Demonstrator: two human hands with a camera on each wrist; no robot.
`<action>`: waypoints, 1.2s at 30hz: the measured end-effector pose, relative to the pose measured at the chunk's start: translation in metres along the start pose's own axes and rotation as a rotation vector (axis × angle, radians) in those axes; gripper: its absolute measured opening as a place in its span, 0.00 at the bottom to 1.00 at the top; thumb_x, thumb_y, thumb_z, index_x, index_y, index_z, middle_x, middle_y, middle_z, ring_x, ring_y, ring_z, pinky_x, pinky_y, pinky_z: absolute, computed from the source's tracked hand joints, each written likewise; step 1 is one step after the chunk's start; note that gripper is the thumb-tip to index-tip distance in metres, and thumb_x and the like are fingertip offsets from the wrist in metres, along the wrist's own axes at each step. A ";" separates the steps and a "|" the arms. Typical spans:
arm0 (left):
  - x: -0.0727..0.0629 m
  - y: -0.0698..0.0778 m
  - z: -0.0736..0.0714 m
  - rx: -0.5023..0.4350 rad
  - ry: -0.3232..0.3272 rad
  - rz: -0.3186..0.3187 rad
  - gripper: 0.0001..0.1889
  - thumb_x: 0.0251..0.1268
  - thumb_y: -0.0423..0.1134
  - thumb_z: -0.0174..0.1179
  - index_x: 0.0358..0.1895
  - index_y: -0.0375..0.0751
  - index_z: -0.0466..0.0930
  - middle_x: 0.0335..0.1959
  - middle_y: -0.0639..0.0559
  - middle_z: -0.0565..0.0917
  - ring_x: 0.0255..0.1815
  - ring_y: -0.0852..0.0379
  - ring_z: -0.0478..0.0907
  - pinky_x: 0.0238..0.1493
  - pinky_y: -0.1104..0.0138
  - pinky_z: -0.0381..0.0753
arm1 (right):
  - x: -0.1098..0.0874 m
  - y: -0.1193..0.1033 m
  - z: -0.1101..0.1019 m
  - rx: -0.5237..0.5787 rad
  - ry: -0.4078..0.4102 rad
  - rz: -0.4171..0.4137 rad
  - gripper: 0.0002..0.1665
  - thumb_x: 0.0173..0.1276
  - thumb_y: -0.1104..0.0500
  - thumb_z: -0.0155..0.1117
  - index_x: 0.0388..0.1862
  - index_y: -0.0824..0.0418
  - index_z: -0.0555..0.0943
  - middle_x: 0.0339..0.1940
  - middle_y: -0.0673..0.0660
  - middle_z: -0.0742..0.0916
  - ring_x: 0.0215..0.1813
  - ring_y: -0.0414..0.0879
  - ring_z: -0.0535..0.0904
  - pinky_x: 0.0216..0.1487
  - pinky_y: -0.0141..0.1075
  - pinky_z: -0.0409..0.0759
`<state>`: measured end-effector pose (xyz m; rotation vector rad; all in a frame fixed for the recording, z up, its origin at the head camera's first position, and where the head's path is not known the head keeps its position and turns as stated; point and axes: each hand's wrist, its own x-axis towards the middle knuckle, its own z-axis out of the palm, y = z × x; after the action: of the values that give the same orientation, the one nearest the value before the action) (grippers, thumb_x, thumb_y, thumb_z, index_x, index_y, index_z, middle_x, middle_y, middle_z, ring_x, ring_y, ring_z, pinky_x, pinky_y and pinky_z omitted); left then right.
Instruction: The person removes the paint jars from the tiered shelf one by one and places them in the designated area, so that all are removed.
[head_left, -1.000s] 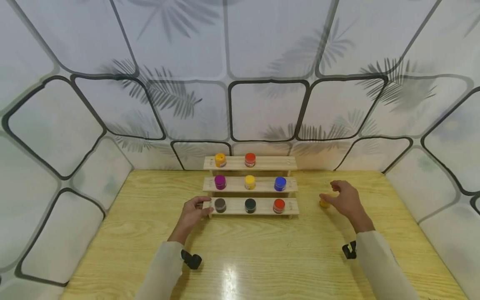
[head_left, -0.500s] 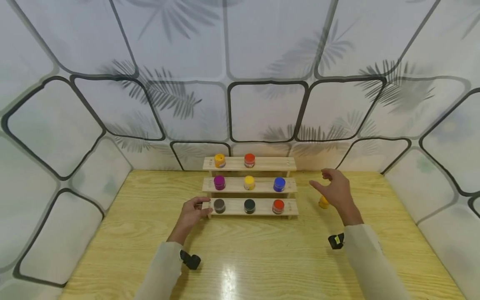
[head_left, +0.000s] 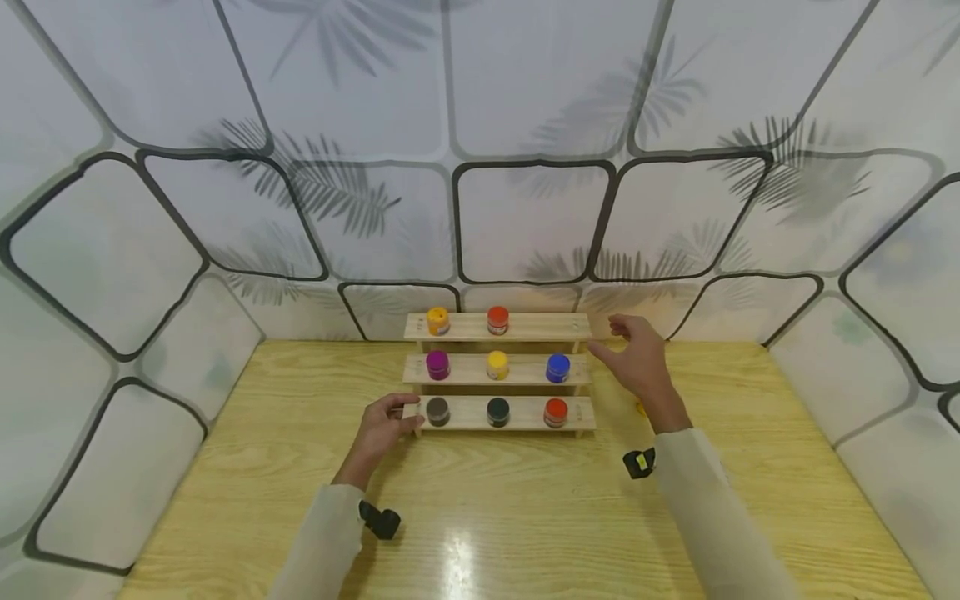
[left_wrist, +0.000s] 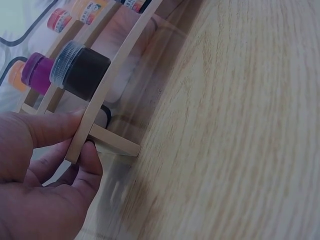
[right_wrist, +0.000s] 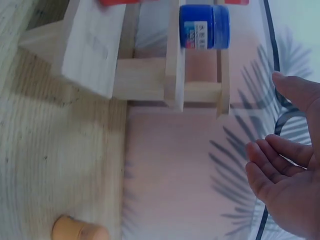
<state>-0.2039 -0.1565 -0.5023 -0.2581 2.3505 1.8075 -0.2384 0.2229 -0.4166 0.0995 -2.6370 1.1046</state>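
A three-tier wooden rack (head_left: 527, 414) bears several small paint jars. My left hand (head_left: 378, 433) pinches the left end of its lowest shelf between thumb and fingers, beside a dark jar (left_wrist: 86, 71). Off the rack's right end, at the height of the upper shelves, my right hand (head_left: 637, 360) is raised with thumb and fingers apart and nothing between them. Closest to it on the rack is a blue jar (head_left: 557, 368) on the middle shelf. An orange-yellow jar (right_wrist: 77, 230) sits on the table, mostly hidden behind the right wrist in the head view.
On the top shelf stand an orange jar (head_left: 438, 321) and a red jar (head_left: 497, 321), left and centre. Purple (head_left: 438, 365) and yellow (head_left: 497, 365) jars share the middle shelf. A patterned cloth wall (head_left: 532, 221) rises behind the wooden table (head_left: 487, 500).
My right hand has left the orange-yellow jar on the table and moved left and away from me to the rack's right end. The left hand keeps its grip on the shelf.
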 end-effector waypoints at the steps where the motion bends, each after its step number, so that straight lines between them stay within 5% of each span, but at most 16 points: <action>1: 0.000 0.000 0.000 0.002 0.002 -0.001 0.19 0.58 0.31 0.65 0.53 0.34 0.78 0.46 0.42 0.77 0.37 0.59 0.69 0.33 0.70 0.73 | 0.001 -0.003 0.001 0.009 -0.009 0.005 0.36 0.61 0.52 0.68 0.61 0.72 0.71 0.57 0.70 0.76 0.57 0.64 0.73 0.58 0.55 0.71; 16: 0.000 -0.003 -0.001 -0.019 -0.005 0.012 0.19 0.57 0.30 0.65 0.53 0.33 0.78 0.42 0.46 0.75 0.35 0.59 0.67 0.31 0.70 0.72 | 0.020 -0.031 0.025 0.078 -0.071 0.001 0.38 0.60 0.49 0.69 0.62 0.69 0.71 0.57 0.67 0.76 0.58 0.61 0.73 0.61 0.53 0.70; 24: 0.002 -0.003 -0.002 -0.009 -0.010 0.027 0.18 0.57 0.31 0.65 0.52 0.33 0.79 0.48 0.42 0.74 0.39 0.57 0.65 0.34 0.70 0.70 | 0.028 -0.044 0.036 0.087 -0.135 0.012 0.39 0.60 0.47 0.68 0.64 0.67 0.70 0.59 0.67 0.77 0.60 0.61 0.72 0.61 0.53 0.71; 36: -0.001 0.004 -0.003 -0.052 -0.012 0.022 0.19 0.55 0.29 0.66 0.52 0.29 0.78 0.38 0.46 0.73 0.32 0.59 0.64 0.28 0.71 0.68 | 0.039 -0.063 0.062 0.076 -0.172 -0.043 0.37 0.58 0.49 0.70 0.63 0.66 0.72 0.58 0.66 0.78 0.59 0.60 0.73 0.59 0.52 0.72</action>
<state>-0.2039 -0.1586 -0.4974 -0.2279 2.3092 1.8770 -0.2789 0.1362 -0.4036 0.2774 -2.7271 1.2335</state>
